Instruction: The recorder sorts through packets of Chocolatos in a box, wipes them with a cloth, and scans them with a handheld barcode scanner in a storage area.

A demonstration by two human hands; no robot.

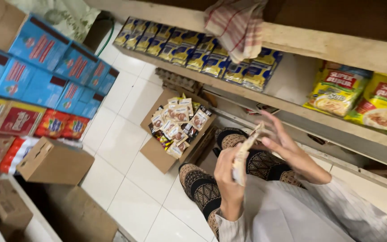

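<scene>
My left hand (227,179) grips a stack of small pale sachets (243,154) held edge-on above my lap. My right hand (287,145) touches the top of the same stack with spread fingers, the thumb against its upper end. Below them are my patterned trouser legs (202,188). An open cardboard box (157,154) on the white tiled floor in front of my knees holds several small brown-and-white sachets (178,123).
A wooden shelf (292,105) to the right carries rows of blue-and-yellow packets (189,49) and yellow-green food packs (337,89). A checked cloth (238,24) hangs from the upper shelf. Blue cartons (45,67), red packs and brown boxes (52,161) stand at the left.
</scene>
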